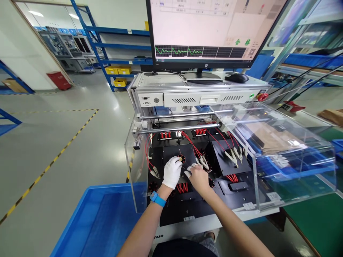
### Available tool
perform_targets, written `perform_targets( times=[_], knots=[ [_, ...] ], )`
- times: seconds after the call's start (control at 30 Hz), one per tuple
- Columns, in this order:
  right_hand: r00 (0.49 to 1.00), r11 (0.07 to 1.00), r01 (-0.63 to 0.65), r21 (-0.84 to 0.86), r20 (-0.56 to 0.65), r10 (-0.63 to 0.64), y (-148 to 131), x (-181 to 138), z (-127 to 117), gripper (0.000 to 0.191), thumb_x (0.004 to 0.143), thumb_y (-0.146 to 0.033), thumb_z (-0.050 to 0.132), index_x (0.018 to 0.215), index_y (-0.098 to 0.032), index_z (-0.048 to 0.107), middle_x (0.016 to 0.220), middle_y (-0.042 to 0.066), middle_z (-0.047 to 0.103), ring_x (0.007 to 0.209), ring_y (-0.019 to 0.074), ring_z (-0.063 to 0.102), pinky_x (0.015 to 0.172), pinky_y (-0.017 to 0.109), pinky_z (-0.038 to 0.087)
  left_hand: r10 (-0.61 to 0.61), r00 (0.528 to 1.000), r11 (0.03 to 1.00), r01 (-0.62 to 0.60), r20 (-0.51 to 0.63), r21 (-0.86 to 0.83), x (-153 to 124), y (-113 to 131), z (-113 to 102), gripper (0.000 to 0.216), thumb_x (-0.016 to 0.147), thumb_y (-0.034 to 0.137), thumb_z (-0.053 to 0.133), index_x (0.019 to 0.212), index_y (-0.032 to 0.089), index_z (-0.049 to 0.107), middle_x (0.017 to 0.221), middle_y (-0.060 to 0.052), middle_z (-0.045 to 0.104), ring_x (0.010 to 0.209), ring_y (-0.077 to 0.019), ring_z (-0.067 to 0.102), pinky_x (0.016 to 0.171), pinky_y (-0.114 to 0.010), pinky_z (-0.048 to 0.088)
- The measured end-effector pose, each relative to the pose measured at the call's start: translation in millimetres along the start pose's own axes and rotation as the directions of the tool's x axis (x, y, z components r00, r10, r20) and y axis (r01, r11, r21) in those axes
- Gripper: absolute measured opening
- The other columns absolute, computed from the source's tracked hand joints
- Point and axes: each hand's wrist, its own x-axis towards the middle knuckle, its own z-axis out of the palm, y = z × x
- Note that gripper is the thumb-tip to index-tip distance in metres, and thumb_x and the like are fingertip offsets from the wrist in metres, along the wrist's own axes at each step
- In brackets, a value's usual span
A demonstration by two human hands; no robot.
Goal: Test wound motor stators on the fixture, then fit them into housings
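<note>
My left hand [172, 172], in a white glove with a blue wristband, rests curled over a small round copper-wound coil part [181, 158] on the black fixture plate [187, 210]. My right hand [197, 175], bare with white fingertip covers, pinches a metal alligator clip [203, 162] on a red lead just right of that part. More clips [234, 155] lie on the right-hand black block. Another clip [155, 174] hangs at the left.
A clear acrylic guard [281, 150] surrounds the fixture, its lid swung open to the right. A monitor [214, 28] showing green waveforms stands on the tester housing [198, 92]. A blue bin [102, 221] sits at lower left. Shelving stands behind.
</note>
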Motion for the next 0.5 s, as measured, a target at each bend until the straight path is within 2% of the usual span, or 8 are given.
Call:
perform_targets(
  times=[0.07, 0.13, 0.3, 0.4, 0.5],
  knots=[
    [0.999, 0.999, 0.011, 0.036, 0.035, -0.013, -4.9, 7.4, -2.0, 0.018, 0.08, -0.026, 0.05, 0.071, -0.02, 0.064, 0.085, 0.007, 0.062, 0.08, 0.0192, 0.057, 0.062, 0.026, 0.04, -0.01, 1.0, 1.0, 0.01, 0.003, -0.014, 0.1, -0.4, 0.1, 0.014, 0.074, 0.014, 0.059, 0.082, 0.023, 0.066, 0.1, -0.003, 0.064, 0.103, -0.0194, 0.056, 0.087, -0.036, 0.05],
    [0.999, 0.983, -0.018, 0.181, 0.05, 0.009, -6.2, 14.0, -3.0, 0.018, 0.077, -0.027, 0.052, 0.065, -0.019, 0.062, 0.077, 0.004, 0.062, 0.072, 0.0163, 0.056, 0.061, 0.025, 0.038, -0.014, 1.0, 1.0, 0.014, 0.005, -0.024, -0.3, -0.8, 0.2, 0.015, 0.074, 0.013, 0.059, 0.082, 0.023, 0.066, 0.101, -0.002, 0.065, 0.104, -0.0188, 0.056, 0.088, -0.035, 0.05],
    [0.98, 0.809, -0.198, 0.554, 0.097, 0.173, 4.2, 25.4, 5.4, 0.02, 0.069, -0.031, 0.055, 0.052, -0.019, 0.054, 0.054, -0.002, 0.054, 0.055, 0.0133, 0.049, 0.056, 0.024, 0.036, 0.01, 1.0, 0.999, -0.009, 0.018, -0.039, -1.5, 0.1, -3.8, 0.015, 0.078, 0.017, 0.055, 0.08, 0.025, 0.067, 0.103, 0.0, 0.066, 0.107, -0.0193, 0.055, 0.084, -0.035, 0.051],
    [0.959, 0.713, -0.262, 0.65, 0.093, 0.268, 16.2, 22.4, 18.5, 0.023, 0.066, -0.035, 0.056, 0.05, -0.019, 0.052, 0.049, -0.003, 0.051, 0.05, 0.0126, 0.045, 0.054, 0.025, 0.035, 0.0, 1.0, 0.999, 0.0, 0.005, -0.053, -2.1, 0.3, -12.4, 0.016, 0.079, 0.017, 0.053, 0.081, 0.025, 0.067, 0.105, 0.0, 0.066, 0.108, -0.0181, 0.055, 0.086, -0.034, 0.051],
    [0.954, 0.693, -0.272, 0.668, 0.09, 0.287, 24.0, 12.1, 29.4, 0.026, 0.068, -0.038, 0.054, 0.05, -0.018, 0.053, 0.05, -0.002, 0.052, 0.049, 0.0128, 0.045, 0.054, 0.025, 0.036, -0.063, 0.998, 0.996, 0.061, -0.028, -0.068, -6.6, -1.6, -24.1, 0.014, 0.079, 0.018, 0.053, 0.08, 0.022, 0.066, 0.108, -0.002, 0.064, 0.112, -0.0193, 0.052, 0.092, -0.037, 0.047]
  ],
)
